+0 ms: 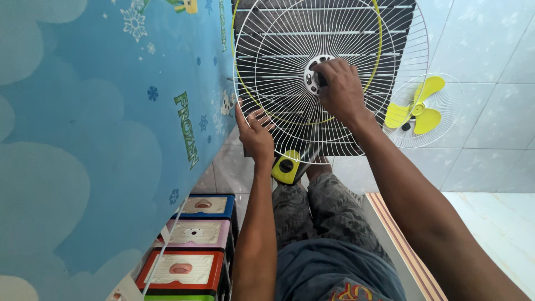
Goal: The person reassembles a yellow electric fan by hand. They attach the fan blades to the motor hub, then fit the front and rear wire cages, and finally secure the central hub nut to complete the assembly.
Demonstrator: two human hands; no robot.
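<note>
A round white wire fan grille [384, 72] with a yellow rim stands upright in front of me, over a dark slatted panel. My right hand [339, 89] is closed on the white hub [312, 75] at the grille's centre, fingers curled over it. My left hand [255, 132] grips the grille's lower left wires, fingers hooked through them. Below the grille sits the fan's yellow and black body [287, 167], partly hidden by the grille and my knees.
A yellow three-blade fan propeller [415, 106] lies on another white grille on the tiled floor at right. A blue patterned sheet [83, 139] fills the left. Coloured plastic stools [192, 239] are stacked at lower left. A striped mat edge [401, 239] runs at my right.
</note>
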